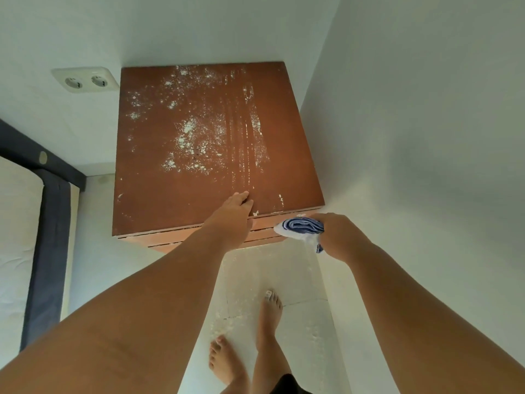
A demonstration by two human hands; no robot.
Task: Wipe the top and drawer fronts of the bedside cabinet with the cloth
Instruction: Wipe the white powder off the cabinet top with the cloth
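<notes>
Head view: right hand (338,234) clenches bunched cloth (302,227) at cabinet (199,194) front edge; left hand (235,207) rests flat, released. Cloth looks soft, light; grip mid-bundle.

Saw double wall socket (85,80) on white wall, upper left. Dark bed frame (48,223) ran down left edge, pale mattress (17,237) inside it, round light fitting on frame rail. Noted white tiled floor (298,280) below, dusted with white powder (227,322) along tile joints. My bare feet (270,317) stood on tiles.
</notes>
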